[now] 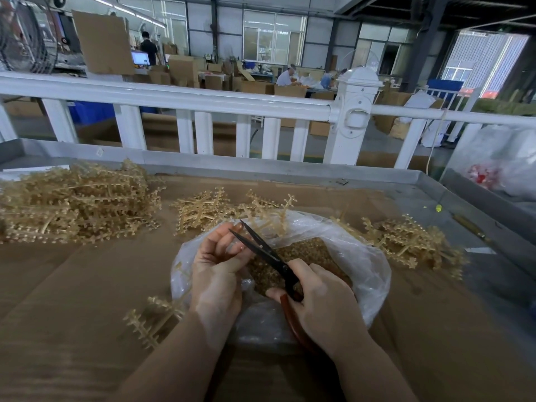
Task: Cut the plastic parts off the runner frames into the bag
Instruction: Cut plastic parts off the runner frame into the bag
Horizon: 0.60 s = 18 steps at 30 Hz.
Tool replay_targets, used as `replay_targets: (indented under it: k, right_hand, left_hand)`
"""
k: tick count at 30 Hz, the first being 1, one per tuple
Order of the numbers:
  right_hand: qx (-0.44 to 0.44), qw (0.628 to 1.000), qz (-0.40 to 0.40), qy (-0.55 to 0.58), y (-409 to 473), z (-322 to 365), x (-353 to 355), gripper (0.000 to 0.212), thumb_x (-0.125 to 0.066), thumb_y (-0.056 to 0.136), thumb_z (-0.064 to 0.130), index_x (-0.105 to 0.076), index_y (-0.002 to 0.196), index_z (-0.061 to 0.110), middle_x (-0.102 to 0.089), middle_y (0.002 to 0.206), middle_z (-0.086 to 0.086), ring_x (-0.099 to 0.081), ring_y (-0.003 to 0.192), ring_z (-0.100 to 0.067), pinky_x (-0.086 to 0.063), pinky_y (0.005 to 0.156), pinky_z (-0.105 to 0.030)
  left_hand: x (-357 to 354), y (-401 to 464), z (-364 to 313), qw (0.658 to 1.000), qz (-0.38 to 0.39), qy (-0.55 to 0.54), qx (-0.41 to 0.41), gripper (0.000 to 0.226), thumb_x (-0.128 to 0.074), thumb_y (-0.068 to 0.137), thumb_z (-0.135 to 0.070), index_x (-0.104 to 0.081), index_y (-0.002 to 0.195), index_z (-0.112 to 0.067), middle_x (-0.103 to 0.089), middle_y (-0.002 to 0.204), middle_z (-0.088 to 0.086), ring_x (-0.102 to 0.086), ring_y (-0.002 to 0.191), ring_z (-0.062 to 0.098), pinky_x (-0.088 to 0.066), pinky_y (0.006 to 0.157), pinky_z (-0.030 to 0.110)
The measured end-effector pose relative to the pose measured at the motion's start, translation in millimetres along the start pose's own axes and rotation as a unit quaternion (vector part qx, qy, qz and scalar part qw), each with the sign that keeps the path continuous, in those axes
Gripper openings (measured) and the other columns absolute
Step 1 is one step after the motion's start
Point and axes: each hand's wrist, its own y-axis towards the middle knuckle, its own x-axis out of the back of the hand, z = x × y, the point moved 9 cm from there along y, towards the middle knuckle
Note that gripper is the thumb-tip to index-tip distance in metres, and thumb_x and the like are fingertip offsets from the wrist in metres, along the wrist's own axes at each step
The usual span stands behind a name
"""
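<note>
Snipping is under way: the right hand grips the scissors, blades parted, over the bag of cut parts. The left hand seems to pinch a frame at the blades, though blur hides the grip. Next, the blades likely need to close at a part's stem, with the part over the bag's mouth.

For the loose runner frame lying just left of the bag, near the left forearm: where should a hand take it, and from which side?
Pinch the runner frame by its bare central spine, coming from above on its left, open side. The side branches carry the small parts and look fragile, and the left hand's forearm covers its right end.
</note>
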Motion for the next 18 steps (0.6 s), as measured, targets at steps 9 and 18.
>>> replay_targets:
  k: [9, 18]
  right_hand:
    - [0.003, 0.999, -0.040, 0.001, -0.3, 2.2, 7.4, 0.043, -0.050, 0.082, 0.061, -0.060, 0.098, 0.023, -0.058, 0.072, 0.007, -0.057, 0.067, -0.012, -0.049, 0.058, -0.026]
    - [-0.030, 0.994, -0.095, 0.043, -0.4, -6.4, 17.1, 0.042, -0.047, 0.081, 0.061, -0.061, 0.098, 0.025, -0.059, 0.079, 0.010, -0.055, 0.075, -0.008, -0.049, 0.065, -0.023]
  left_hand:
    - [-1.0, -0.7, 4.3, 1.000, 0.008, 0.011, 0.026, 0.059, -0.057, 0.058, 0.016, -0.057, 0.108, -0.016, -0.069, 0.073, -0.007, -0.067, 0.067, 0.006, -0.058, 0.076, 0.026]
    - [5.8, -0.3, 6.3, 0.999, -0.019, 0.030, 0.036, 0.060, -0.058, 0.054, 0.017, -0.059, 0.103, -0.018, -0.070, 0.070, -0.006, -0.071, 0.073, 0.011, -0.055, 0.063, 0.019]
